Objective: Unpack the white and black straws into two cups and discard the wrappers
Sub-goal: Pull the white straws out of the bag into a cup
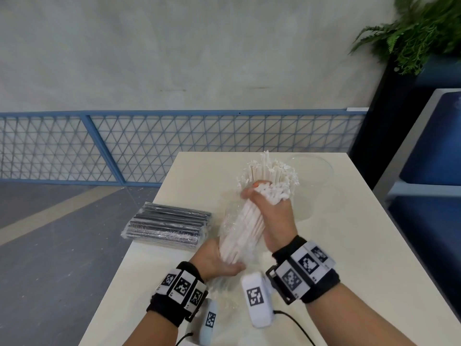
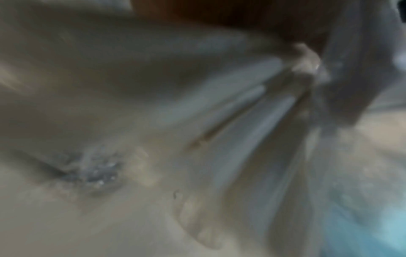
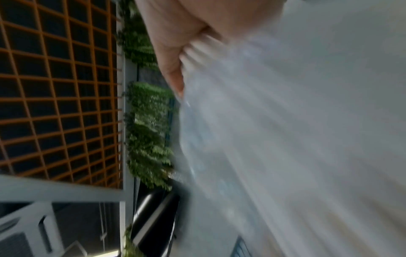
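I'm gripping the white straws (image 1: 252, 221) with my right hand (image 1: 275, 221), my left hand (image 1: 214, 258) clutching their wrapper (image 1: 230, 221). Next, I'm judging, they need drawing free toward the far cup (image 1: 316, 171).

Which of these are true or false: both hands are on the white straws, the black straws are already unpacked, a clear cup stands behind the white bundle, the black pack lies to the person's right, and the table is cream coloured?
1. Both hands hold the white straws. True: the right hand grips the bundle near its top, the left hand holds its lower end.
2. The black straws are already unpacked. False: they lie still sealed in their clear wrapper.
3. A clear cup stands behind the white bundle. True.
4. The black pack lies to the person's right. False: it lies to the left, by the table edge.
5. The table is cream coloured. True.
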A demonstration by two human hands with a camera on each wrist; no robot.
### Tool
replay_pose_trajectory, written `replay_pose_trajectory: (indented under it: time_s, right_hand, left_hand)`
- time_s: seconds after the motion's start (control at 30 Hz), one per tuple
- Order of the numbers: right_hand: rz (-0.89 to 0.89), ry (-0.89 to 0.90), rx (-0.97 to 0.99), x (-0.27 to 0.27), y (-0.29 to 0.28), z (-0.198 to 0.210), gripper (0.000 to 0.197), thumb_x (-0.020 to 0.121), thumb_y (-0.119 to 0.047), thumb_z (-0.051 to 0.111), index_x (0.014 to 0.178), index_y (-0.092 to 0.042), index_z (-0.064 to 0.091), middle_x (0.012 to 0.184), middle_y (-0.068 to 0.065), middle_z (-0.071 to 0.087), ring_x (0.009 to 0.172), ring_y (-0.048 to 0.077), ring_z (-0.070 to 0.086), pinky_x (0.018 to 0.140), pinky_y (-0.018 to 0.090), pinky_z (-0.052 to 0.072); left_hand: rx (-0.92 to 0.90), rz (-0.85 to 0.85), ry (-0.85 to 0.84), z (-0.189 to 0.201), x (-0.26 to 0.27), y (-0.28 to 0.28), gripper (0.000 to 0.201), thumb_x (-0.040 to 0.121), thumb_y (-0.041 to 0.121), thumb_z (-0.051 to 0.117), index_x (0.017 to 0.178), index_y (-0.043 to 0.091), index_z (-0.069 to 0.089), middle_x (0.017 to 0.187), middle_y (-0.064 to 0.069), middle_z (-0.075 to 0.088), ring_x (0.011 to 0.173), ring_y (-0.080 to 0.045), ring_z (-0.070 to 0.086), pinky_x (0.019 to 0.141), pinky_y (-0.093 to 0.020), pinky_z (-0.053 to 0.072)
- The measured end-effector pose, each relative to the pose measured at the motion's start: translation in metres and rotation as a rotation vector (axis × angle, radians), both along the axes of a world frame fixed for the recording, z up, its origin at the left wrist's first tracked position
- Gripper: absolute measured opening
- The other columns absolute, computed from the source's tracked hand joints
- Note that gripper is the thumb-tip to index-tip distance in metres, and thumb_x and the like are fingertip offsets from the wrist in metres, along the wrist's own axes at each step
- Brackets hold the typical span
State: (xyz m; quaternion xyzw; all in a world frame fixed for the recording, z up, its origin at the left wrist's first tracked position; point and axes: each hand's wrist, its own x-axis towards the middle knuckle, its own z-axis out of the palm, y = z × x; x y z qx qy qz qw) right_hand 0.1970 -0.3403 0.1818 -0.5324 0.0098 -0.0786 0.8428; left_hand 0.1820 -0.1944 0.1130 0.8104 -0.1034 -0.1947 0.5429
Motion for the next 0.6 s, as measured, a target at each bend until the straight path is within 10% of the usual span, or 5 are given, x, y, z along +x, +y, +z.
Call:
replay_pose_trajectory:
  time_s: [0.13,0.3,0.6]
  right_hand:
    - [0.048,-0.042,0.122,0.007,-0.013,0.005,0.010,0.079,-0.001,0.067,0.080,-0.011,0.065,0.080,0.006,0.068,0.082,0.018,0.065,0.076,0.027,0.052]
    - [0.220,0.040,-0.059,-0.007,-0.003,-0.013,0.041,0.063,-0.012,0.080,0.099,-0.014,0.061,0.091,0.003,0.068,0.092,0.017,0.065,0.076,0.027,0.054]
    - [0.027,0.015,0.065,0.005,-0.013,0.010,0.008,0.081,-0.006,0.066,0.081,-0.013,0.062,0.070,-0.001,0.066,0.075,0.019,0.062,0.076,0.033,0.051]
  left_hand:
    - [-0.008,0.024,-0.016,-0.006,0.001,0.009,0.055,0.060,0.019,0.082,0.107,0.011,0.056,0.098,-0.009,0.070,0.092,-0.017,0.068,0.083,-0.032,0.056]
    - [-0.087,0.039,-0.048,-0.001,0.006,0.001,0.056,0.054,0.029,0.081,0.104,0.021,0.058,0.103,-0.011,0.069,0.099,-0.021,0.066,0.087,-0.039,0.054]
    - [-0.063,0.104,-0.027,-0.005,0.010,-0.003,0.045,0.055,0.015,0.083,0.091,0.024,0.057,0.087,-0.004,0.068,0.080,-0.014,0.067,0.071,-0.024,0.055]
